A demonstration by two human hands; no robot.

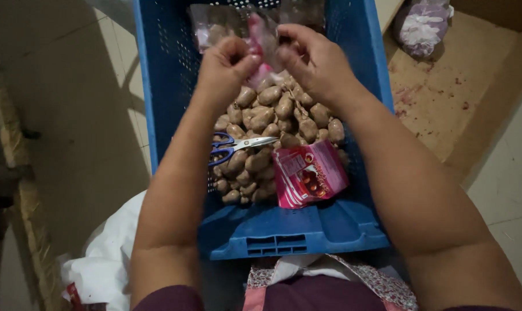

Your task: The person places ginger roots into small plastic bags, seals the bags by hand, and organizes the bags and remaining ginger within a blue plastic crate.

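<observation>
Blue plastic crate (157, 86) across the lap, heaped at centre with brown sausage links (272, 124); pink printed packet (308, 173) at five o'clock, blue-handled scissors (233, 147) at nine. At twelve, left hand (226, 66) and right hand (315, 60) pinched shut on a thin pink-and-clear wrapper (264, 34). Likely light, limp, slippery; best gripped at its top edge.

Looks like a small food-packing workroom, not a shop front. Bare tiled floor (71, 115), a blue plastic crate (284, 230) heaped with loose brown sausages (272, 115), a stack of pink printed packets (308, 174), stained cardboard (439, 98) at the right.
</observation>
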